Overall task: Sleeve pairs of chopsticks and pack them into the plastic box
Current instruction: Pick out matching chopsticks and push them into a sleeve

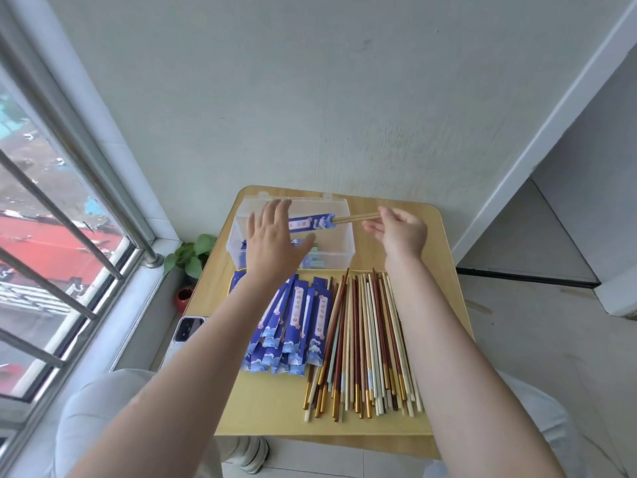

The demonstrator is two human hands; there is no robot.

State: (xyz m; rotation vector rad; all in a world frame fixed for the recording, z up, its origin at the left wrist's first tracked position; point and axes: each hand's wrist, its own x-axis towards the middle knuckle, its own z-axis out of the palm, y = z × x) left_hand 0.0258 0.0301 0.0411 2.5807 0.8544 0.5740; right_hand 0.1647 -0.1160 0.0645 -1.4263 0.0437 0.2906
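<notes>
Left hand (275, 236): centre of the frame, over the box, palm down, fingers straight and spread; holds nothing.
Right hand (400, 232): right of the box, fingers loosely curled; touches the bare ends of the sleeved pair, grip unclear.
Sleeved pair (315, 222): blue sleeve lying across the open top of the box, wooden ends jutting right.
Box (331, 250): clear plastic, far edge of the table (282, 401); more sleeved pairs inside.
Sleeves (293, 326): blue pile, lower centre.
Chopsticks (368, 339): loose bundle, right of the sleeves.
Phone (188, 328): left table edge.
Plant (193, 253): left of the table.
</notes>
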